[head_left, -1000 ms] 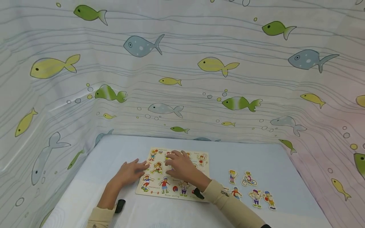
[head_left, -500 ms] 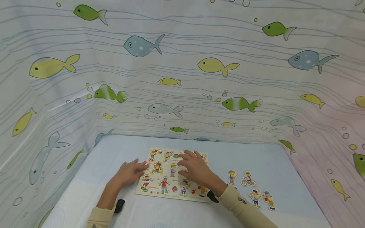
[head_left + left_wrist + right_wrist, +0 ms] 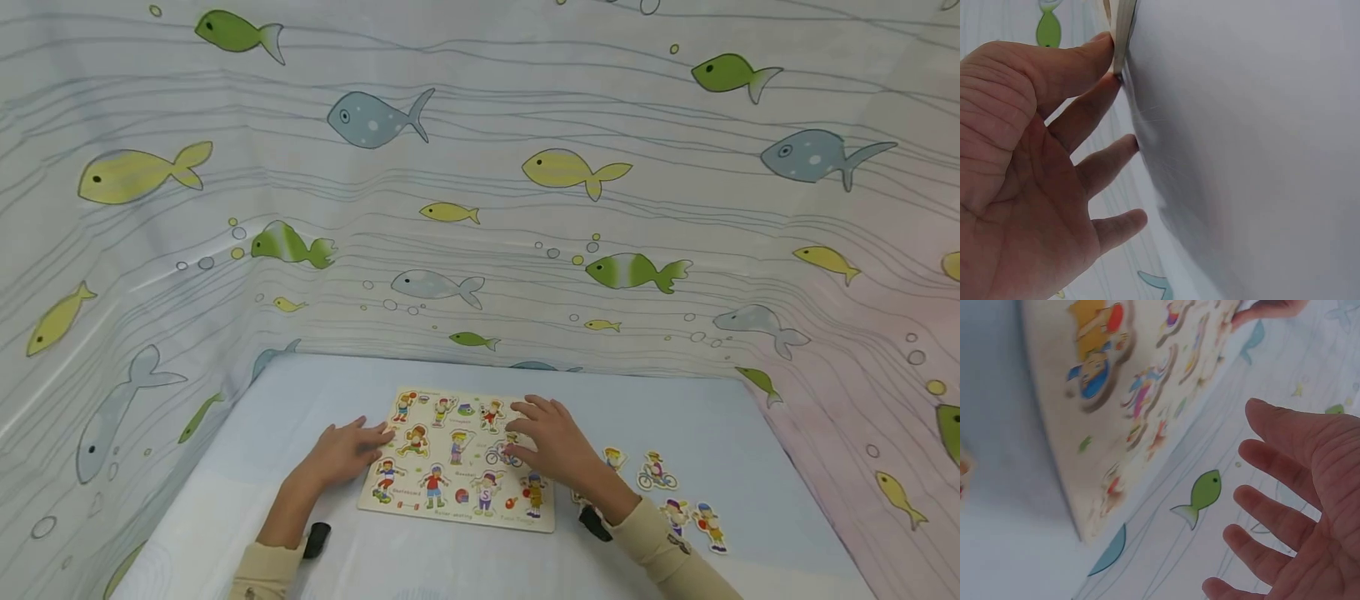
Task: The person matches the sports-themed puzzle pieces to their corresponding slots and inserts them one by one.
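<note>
Right hand (image 3: 557, 442) shifted rightward across puzzle board (image 3: 439, 447), grip spread, empty, left hand (image 3: 341, 452) relaxed, touching it

A broad, flat, pale-blue tabletop (image 3: 660, 408), turning whiter toward its near side, carries a thin, cream-coloured rectangular board (image 3: 546, 522) printed with small sports pictures, lying flat near the middle. To its right lie loose, flat, colourful figure cutouts with pale borders: a cyclist on a blue-wheeled bicycle (image 3: 657, 472), a yellow-hatted figure (image 3: 613, 457), a purple-capped figure in white (image 3: 677, 512), partly hidden, and just beside that, a blue-capped player with a red ball (image 3: 709, 527).
</note>
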Demonstrator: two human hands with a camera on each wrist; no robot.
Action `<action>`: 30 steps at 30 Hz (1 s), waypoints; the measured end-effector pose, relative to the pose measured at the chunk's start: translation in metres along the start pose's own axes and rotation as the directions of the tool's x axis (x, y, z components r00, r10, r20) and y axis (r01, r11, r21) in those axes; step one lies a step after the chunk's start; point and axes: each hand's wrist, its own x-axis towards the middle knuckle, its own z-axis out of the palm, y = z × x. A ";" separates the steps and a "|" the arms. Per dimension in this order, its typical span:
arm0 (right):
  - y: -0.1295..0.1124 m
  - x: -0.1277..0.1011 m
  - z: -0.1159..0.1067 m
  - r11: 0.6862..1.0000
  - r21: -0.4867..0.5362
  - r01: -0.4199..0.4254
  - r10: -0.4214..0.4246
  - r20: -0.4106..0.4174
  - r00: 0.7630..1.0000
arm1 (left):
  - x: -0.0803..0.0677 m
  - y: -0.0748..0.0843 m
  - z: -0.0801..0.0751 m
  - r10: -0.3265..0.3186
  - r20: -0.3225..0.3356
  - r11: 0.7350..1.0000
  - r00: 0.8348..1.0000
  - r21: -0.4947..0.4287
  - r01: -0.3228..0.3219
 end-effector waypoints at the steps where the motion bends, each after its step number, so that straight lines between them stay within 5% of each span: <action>1: 0.003 -0.002 0.000 1.000 0.003 -0.002 0.002 -0.003 1.000 | 0.000 0.000 -0.001 0.003 -0.002 1.000 1.000 -0.002 -0.003; 30: 0.069 -0.059 -0.013 0.984 -0.045 -0.175 0.176 0.010 0.984 | 0.002 0.000 0.001 -0.023 0.013 1.000 1.000 -0.002 0.023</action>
